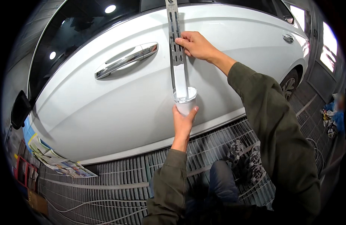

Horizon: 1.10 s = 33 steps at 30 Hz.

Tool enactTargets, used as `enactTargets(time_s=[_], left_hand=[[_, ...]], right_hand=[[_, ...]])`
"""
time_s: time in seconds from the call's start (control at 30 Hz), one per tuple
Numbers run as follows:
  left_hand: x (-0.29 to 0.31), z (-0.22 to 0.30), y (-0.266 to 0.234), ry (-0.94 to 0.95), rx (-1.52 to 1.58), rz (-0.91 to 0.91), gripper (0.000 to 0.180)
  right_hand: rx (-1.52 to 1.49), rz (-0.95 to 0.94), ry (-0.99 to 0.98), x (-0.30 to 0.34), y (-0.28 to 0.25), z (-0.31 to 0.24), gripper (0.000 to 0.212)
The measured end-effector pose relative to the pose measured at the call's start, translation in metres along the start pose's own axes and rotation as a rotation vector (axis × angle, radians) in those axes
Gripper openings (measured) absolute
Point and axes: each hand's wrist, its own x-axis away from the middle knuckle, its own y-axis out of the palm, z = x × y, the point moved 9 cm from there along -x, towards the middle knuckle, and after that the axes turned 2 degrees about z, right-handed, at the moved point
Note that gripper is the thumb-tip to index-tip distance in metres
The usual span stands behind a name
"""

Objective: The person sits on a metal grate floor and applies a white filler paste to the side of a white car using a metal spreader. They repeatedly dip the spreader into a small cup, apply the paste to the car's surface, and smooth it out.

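Observation:
My left hand (183, 123) is wrapped round a clear plastic cup (185, 107) with white paint inside, held in front of a white car door (139, 108). Between the fingers and thumb of my right hand (196, 45) is a long, flat, slotted mixing stick (176, 48). The stick stands nearly upright, its lower end coated white and reaching into the cup. Its very tip is hidden by the cup and paint. To the left of the stick, the door carries a chrome handle (126, 60).
Below the car lies a grated floor (128, 176) with pale hoses across it. Printed paper sheets (60, 160) cover the car's lower front at the left. A side mirror (19, 109) juts out there. Rags and plastic (333, 116) lie at the far right, beyond the rear wheel (289, 84).

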Motion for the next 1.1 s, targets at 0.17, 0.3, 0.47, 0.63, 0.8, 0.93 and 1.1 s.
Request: enactTargets(time_s=[0.17, 0.3, 0.47, 0.63, 0.8, 0.93, 1.1], left_hand=[[-0.002, -0.001, -0.003, 0.006, -0.014, -0.010, 0.077], [0.002, 0.006, -0.001, 0.013, -0.013, 0.040, 0.059], [0.005, 0.006, -0.001, -0.014, 0.031, 0.035, 0.064], [0.003, 0.003, 0.000, -0.032, 0.035, 0.023, 0.078], [0.000, 0.002, -0.003, -0.004, 0.082, 0.004, 0.075], [0.004, 0.008, 0.001, -0.001, 0.081, 0.062, 0.062], [0.003, 0.003, 0.001, -0.025, -0.013, 0.119, 0.063]], right_hand=[[-0.017, -0.004, -0.009, 0.001, 0.002, -0.004, 0.028], [0.009, 0.000, 0.003, 0.002, -0.001, -0.004, 0.028], [-0.044, -0.009, 0.002, 0.001, 0.002, 0.000, 0.028], [0.018, 0.018, -0.026, 0.010, 0.004, 0.005, 0.030], [0.179, -0.046, -0.169, 0.060, 0.041, 0.023, 0.031], [0.055, 0.056, 0.057, 0.054, 0.009, 0.027, 0.032], [0.305, -0.013, -0.058, 0.073, 0.034, 0.039, 0.030]])
